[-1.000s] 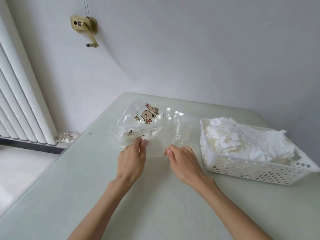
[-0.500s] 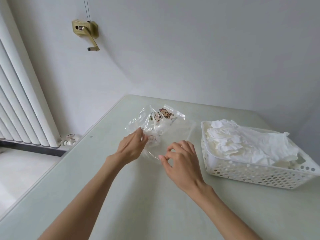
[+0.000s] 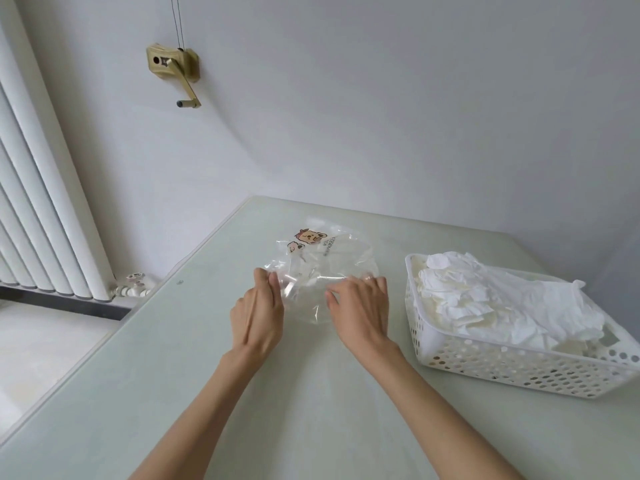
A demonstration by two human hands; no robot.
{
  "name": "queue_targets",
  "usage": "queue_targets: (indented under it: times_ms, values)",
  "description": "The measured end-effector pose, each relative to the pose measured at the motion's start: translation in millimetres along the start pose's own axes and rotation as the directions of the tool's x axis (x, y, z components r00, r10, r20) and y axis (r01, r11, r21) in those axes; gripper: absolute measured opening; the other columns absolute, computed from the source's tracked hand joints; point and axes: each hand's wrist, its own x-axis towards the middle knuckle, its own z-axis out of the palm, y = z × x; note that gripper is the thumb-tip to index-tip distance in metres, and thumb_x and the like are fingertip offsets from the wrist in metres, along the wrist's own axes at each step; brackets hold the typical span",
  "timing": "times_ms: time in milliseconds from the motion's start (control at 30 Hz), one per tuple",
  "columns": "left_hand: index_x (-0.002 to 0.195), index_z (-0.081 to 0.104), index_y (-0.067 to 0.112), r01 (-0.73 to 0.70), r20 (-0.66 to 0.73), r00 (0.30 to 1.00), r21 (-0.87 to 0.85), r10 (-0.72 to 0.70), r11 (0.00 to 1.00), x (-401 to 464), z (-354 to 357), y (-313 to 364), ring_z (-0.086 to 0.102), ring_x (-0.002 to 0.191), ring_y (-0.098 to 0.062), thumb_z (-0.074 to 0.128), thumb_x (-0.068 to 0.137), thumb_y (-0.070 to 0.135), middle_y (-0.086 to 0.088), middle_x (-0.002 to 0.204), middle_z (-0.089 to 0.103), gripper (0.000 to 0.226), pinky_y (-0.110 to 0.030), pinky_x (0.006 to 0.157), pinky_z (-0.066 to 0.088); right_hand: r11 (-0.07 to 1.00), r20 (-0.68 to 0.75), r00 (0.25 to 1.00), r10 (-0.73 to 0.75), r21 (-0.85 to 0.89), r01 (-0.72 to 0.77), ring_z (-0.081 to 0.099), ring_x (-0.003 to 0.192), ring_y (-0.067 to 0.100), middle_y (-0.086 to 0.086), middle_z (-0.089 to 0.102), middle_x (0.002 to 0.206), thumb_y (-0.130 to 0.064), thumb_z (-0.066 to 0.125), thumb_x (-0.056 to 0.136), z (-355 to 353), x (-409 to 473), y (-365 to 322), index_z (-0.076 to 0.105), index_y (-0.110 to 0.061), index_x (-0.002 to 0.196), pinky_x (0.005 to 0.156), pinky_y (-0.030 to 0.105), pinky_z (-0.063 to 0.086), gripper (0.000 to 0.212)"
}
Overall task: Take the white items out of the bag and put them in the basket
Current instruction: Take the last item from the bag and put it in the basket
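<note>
A: Since the earlier frame the bag (image 3: 325, 265) is laid flatter; it is pinched by the left hand (image 3: 258, 313) and touched by the right hand (image 3: 360, 310), fingers nearly straight

B: The white items (image 3: 491, 296) are piled in the basket (image 3: 519, 362); the bag seems emptied, little is left

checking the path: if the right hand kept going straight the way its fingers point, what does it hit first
The clear bag: the right hand points away across the table, fingertips already on its near edge. The basket lies off to the side.
</note>
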Motion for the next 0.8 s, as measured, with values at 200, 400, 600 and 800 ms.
queue_targets:
  times_ms: [200,400,600,800]
  values:
    - [0.092,0.027,0.013,-0.11,0.072,0.992,0.095,0.104,0.989,3.5,-1.0,0.8,0.05,0.064,-0.038,0.014,0.103,0.037,-0.005,0.064,0.053,0.029,-0.037,0.058,0.03,0.907,0.223,0.944,0.242,0.293,-0.302,0.055,0.108,0.019,-0.011,0.063,0.097,-0.039,0.053,0.093,31.1,25.7,-20.7,0.065,-0.035,0.106,0.091,0.03,0.026,0.018]
    - [0.091,0.025,0.015,-0.114,0.065,0.992,0.174,0.104,0.978,1.6,-3.7,-1.4,0.05,0.063,-0.039,0.014,0.103,0.037,-0.001,0.058,0.047,0.027,-0.036,0.055,0.027,0.653,0.272,0.918,0.29,0.645,-0.398,0.058,0.073,0.013,-0.016,0.057,0.073,-0.017,0.066,0.082,17.7,3.3,-20.1,0.06,-0.022,0.097,0.065,0.024,0.039,0.016]
    - [0.096,0.03,0.016,-0.125,0.1,0.989,0.223,0.105,0.967,-13.5,0.9,20.8,0.057,0.074,-0.04,0.017,0.103,0.039,-0.009,0.075,0.063,0.027,-0.036,0.058,0.03,0.719,0.367,0.879,0.303,0.518,-0.464,0.062,0.094,0.026,0.004,0.069,0.09,-0.019,0.059,0.088,12.5,-3.3,-0.8,0.062,-0.018,0.123,0.076,0.028,0.045,0.035]
    - [0.093,0.026,0.016,-0.127,0.128,0.988,0.412,0.081,0.903,-5.3,-0.9,26.6,0.063,0.081,-0.036,0.02,0.104,0.036,-0.006,0.084,0.067,0.024,-0.033,0.053,0.026,0.91,0.146,0.985,0.091,0.39,-0.142,0.052,0.07,0.025,-0.007,0.052,0.067,-0.018,0.055,0.089,-12.0,-31.4,-11.0,0.057,-0.016,0.074,0.061,0.029,0.035,0.015]
